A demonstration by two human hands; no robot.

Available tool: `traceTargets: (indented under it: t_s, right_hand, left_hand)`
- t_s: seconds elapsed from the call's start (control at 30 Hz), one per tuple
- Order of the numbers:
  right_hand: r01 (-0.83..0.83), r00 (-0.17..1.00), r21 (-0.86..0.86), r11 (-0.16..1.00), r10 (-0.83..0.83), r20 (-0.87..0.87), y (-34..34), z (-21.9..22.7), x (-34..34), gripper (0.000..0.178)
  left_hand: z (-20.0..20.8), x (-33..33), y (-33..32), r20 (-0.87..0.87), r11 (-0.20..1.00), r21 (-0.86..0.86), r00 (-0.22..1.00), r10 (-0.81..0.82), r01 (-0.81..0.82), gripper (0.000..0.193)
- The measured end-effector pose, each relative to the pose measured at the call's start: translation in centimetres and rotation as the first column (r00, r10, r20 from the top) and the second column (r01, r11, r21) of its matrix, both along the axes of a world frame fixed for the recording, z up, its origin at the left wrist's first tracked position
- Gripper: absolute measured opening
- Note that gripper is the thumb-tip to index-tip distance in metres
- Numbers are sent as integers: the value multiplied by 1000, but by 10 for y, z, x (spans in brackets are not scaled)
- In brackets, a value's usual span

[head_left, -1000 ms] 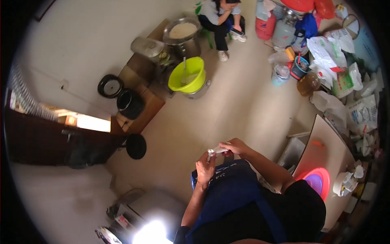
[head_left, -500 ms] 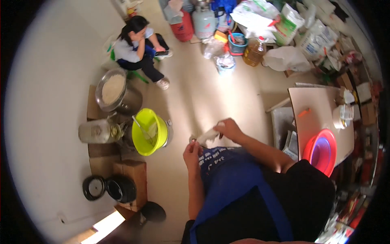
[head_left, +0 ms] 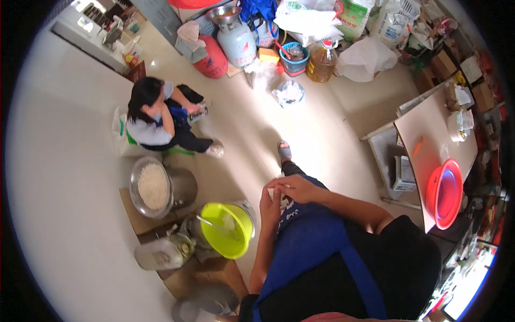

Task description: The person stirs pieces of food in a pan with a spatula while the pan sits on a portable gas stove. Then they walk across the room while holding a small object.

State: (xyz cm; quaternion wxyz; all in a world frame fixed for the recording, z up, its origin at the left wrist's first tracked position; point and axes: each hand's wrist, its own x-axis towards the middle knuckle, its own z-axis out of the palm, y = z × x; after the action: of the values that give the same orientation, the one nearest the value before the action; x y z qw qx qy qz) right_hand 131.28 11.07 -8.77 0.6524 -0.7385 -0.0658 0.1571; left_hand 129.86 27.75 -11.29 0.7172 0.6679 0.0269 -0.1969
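Note:
My left hand (head_left: 270, 206) and my right hand (head_left: 300, 189) meet in front of my blue apron (head_left: 311, 231), both with bent, closed fingers. Between them a bit of a pale, limp piece (head_left: 273, 191) shows; the fingers cover most of it, and I cannot tell its kind. Left of my hands stands a lime-green basin (head_left: 245, 244) with a pale utensil and some light stuff inside. Behind that basin, a metal bowl of white grains (head_left: 153, 187) rests beside a steel pot (head_left: 185, 185).
A person (head_left: 161, 118) sits at the far left with a phone. Gas cylinders (head_left: 236, 45), an oil jug (head_left: 322, 63) and white sacks (head_left: 367, 59) line the back. On the right, a red basin (head_left: 456, 201) sits on a table (head_left: 424, 134). A slippered foot (head_left: 284, 150) is ahead.
My hands have come together; the pale piece stretched between them is now mostly covered. The view has shifted, a foot has come into sight, and the seated person appears lower.

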Motion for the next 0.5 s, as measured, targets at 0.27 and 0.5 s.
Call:
traceTargets:
  t_s: [0.27,0.5]
  right_hand:
    - [-124,852,268,955,241,-464,-36,24,196,32]
    - [-47,883,236,971,150,-444,-59,36,371,24]
  left_hand:
    - [-4,185,-7,111,866,499,990,-91,24,27]
    - [41,337,-27,-1,933,356,998,56,-52,26]
